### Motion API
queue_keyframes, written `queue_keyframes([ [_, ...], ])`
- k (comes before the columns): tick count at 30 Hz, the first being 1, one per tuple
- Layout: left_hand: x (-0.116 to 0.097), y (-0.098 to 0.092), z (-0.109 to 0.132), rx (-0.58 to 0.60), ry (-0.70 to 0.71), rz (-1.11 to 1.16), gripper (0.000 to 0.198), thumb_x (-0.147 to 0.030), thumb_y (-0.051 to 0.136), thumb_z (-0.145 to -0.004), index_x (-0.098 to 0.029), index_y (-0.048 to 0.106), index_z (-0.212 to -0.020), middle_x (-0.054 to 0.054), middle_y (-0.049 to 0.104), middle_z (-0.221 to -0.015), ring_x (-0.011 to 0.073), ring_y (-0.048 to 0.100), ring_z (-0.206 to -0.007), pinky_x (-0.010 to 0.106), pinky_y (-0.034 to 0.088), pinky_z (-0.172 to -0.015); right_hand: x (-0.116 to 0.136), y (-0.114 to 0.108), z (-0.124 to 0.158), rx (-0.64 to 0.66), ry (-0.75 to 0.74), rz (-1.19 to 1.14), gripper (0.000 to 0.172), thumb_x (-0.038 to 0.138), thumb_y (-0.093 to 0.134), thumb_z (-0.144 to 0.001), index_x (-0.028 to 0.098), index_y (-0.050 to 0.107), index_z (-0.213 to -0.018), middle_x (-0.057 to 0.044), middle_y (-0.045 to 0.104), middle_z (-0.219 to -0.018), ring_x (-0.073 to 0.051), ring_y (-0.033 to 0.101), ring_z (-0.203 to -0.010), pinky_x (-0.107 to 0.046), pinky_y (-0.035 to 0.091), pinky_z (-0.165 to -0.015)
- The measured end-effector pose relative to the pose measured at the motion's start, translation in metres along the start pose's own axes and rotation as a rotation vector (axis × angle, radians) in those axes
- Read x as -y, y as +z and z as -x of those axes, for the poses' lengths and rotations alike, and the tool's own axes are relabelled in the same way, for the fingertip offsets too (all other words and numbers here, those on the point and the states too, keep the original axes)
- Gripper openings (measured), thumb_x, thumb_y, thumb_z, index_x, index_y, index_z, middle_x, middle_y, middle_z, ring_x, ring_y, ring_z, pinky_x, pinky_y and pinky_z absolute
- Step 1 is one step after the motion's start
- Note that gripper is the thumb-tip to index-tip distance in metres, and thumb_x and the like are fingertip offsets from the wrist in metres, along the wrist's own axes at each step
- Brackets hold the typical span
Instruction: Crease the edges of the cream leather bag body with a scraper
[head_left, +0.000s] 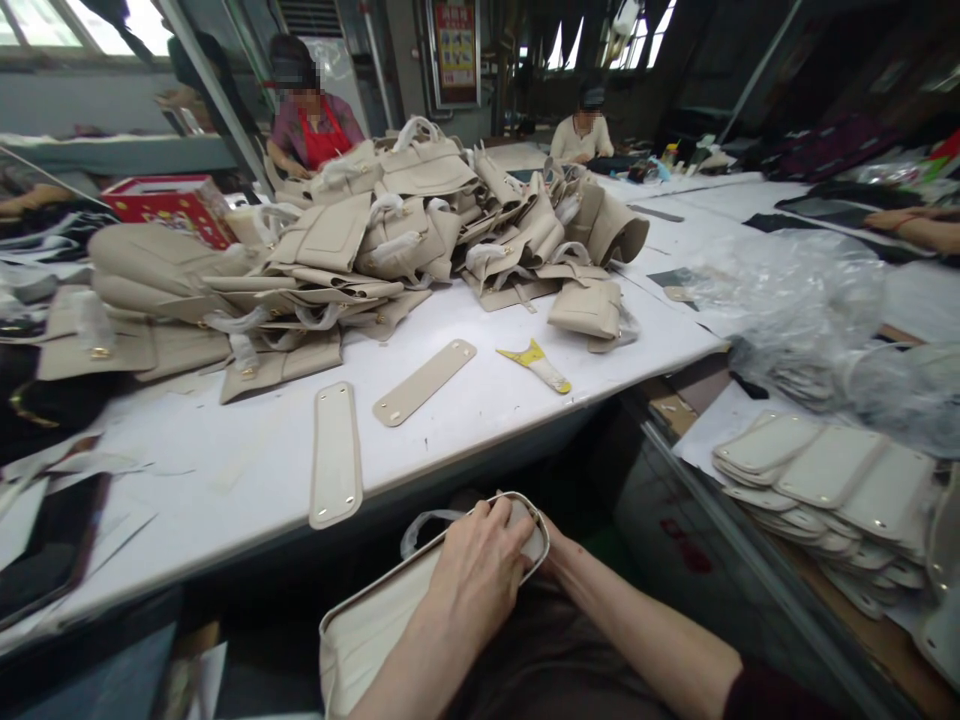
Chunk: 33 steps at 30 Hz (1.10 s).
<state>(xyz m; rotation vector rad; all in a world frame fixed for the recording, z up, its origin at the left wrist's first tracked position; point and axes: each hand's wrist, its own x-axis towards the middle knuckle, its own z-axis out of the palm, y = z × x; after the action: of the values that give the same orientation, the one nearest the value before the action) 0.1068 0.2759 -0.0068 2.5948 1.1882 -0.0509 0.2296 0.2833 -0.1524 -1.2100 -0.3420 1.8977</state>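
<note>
A cream handbag (382,610) lies tilted across my lap, below the table's front edge. My left hand (484,555) is closed on the bag's far end, its bent fingers pressing inside the rim. At the right side of that end, my right hand (553,550) holds the bag from behind, most of its fingers hidden by the bag. A clear-wrapped handle (427,525) sticks out beyond the bag's edge. Nearby on the table are a pale strip with metal studs (336,455), a beige strip (425,383) and a yellow tool wrapped in clear material (536,366).
Beige bags (322,240) are heaped across the white table (247,480). Stacked pale panels (832,480) lie on a lower surface at right, beside crumpled clear plastic (795,290). A red box (172,205) stands at left. Two people (319,130) work behind the table.
</note>
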Motion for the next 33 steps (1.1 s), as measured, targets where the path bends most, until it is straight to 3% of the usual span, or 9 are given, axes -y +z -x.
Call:
queue_keyframes([
  [2,0.003,0.0,0.005,-0.043,0.001,0.037,0.019,-0.019,0.049,-0.087,-0.024,0.058,-0.102,0.004,0.062,-0.104,0.0258,0.061,-0.092,0.038,0.053,-0.071,0.003,0.0,0.006,-0.067,-0.03,0.057,0.029,0.039,0.065,-0.088,0.014,0.06,-0.074,0.001,0.058,-0.068,-0.012,0.055,-0.061,-0.025,0.045,-0.059],
  [6,0.009,-0.005,0.006,-0.013,-0.003,0.035,0.024,-0.007,0.047,-0.077,-0.021,0.055,-0.094,0.005,0.066,-0.097,0.0259,0.066,-0.084,0.037,0.054,-0.066,0.016,-0.007,0.032,-0.168,-0.085,0.183,0.043,0.055,0.067,-0.081,0.014,0.061,-0.068,0.0,0.057,-0.062,-0.013,0.048,-0.056,-0.025,0.034,-0.053],
  [10,0.009,-0.012,-0.006,0.042,-0.01,-0.015,0.031,-0.005,0.046,-0.074,-0.017,0.051,-0.102,0.007,0.069,-0.088,0.0298,0.069,-0.073,0.041,0.055,-0.061,0.035,-0.01,0.069,-0.143,-0.241,0.472,0.056,0.066,0.051,-0.087,0.014,0.061,-0.067,-0.001,0.055,-0.062,-0.013,0.046,-0.059,-0.025,0.031,-0.054],
  [13,0.01,-0.016,-0.018,0.074,0.008,-0.04,0.037,-0.006,0.049,-0.073,-0.015,0.049,-0.108,0.008,0.07,-0.085,0.0324,0.069,-0.073,0.042,0.056,-0.06,0.045,-0.002,0.089,-0.114,-0.409,0.848,0.048,0.058,0.052,-0.09,0.015,0.064,-0.075,-0.001,0.058,-0.068,-0.015,0.047,-0.063,-0.024,0.031,-0.055],
  [16,0.014,-0.018,-0.031,0.077,0.045,-0.041,0.034,-0.007,0.052,-0.071,-0.016,0.054,-0.104,0.009,0.071,-0.085,0.0327,0.07,-0.076,0.041,0.056,-0.062,0.05,0.009,0.097,-0.134,-0.487,1.045,0.035,0.045,0.051,-0.093,0.016,0.065,-0.079,0.001,0.059,-0.068,-0.014,0.048,-0.062,-0.024,0.029,-0.054],
  [19,0.022,-0.02,-0.041,0.055,0.074,-0.019,0.019,-0.013,0.05,-0.076,-0.018,0.062,-0.09,0.009,0.07,-0.086,0.032,0.069,-0.079,0.04,0.055,-0.064,0.051,0.013,0.098,-0.172,-0.533,1.129,0.033,0.035,0.045,-0.095,0.017,0.058,-0.071,0.001,0.055,-0.062,-0.014,0.047,-0.059,-0.025,0.027,-0.054],
  [24,0.038,-0.018,-0.053,0.038,0.133,0.07,0.024,-0.017,0.049,-0.077,-0.022,0.07,-0.085,0.007,0.068,-0.097,0.0272,0.068,-0.082,0.037,0.053,-0.069,0.051,0.013,0.099,-0.183,-0.549,1.173,0.033,0.032,0.04,-0.096,0.018,0.051,-0.069,0.001,0.053,-0.062,-0.013,0.045,-0.058,-0.026,0.027,-0.055],
  [28,0.049,-0.01,-0.062,0.125,0.208,0.186,0.03,-0.015,0.05,-0.075,-0.027,0.074,-0.09,0.002,0.071,-0.099,0.0225,0.067,-0.091,0.029,0.051,-0.077,0.05,0.013,0.1,-0.187,-0.536,1.174,0.032,0.034,0.038,-0.097,0.018,0.053,-0.073,0.001,0.054,-0.065,-0.014,0.045,-0.06,-0.027,0.028,-0.057],
  [33,0.056,-0.003,-0.073,0.234,0.189,0.31,0.034,-0.017,0.051,-0.074,-0.028,0.076,-0.095,0.0,0.074,-0.099,0.0209,0.066,-0.095,0.026,0.05,-0.08,0.049,0.016,0.1,-0.206,-0.533,1.185,0.033,0.034,0.037,-0.098,0.019,0.057,-0.077,0.0,0.058,-0.069,-0.016,0.05,-0.063,-0.027,0.03,-0.06],
])
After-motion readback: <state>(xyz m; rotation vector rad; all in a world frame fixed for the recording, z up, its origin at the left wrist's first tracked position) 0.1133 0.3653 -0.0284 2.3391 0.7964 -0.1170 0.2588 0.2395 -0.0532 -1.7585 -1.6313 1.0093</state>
